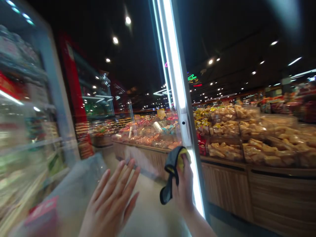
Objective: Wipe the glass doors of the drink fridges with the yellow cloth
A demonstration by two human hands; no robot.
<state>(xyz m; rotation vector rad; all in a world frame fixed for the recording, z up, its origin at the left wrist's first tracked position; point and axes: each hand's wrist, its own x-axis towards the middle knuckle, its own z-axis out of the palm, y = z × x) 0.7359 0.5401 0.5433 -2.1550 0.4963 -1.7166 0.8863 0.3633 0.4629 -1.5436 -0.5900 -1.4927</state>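
My right hand (pixel 184 187) grips a grey and yellow cleaning cloth (pixel 172 161) against the lit edge of a glass door (pixel 148 184). One dark-edged corner of the cloth hangs loose on the left. Just above it, a pale handle or latch piece (pixel 184 126) sits on the door's frame. Lower left, my left hand (pixel 113 197) is raised with its fingers stretched out, close to the glass and holding nothing. Whether its fingertips touch the pane I cannot tell.
On the left stands an open glass-fronted cabinet (pixel 53 75) with stocked shelves, blurred. A pink box (pixel 43 214) is at the bottom left. Through the glass and to the right are wooden display counters (pixel 224 187) piled with packaged food (pixel 261 151).
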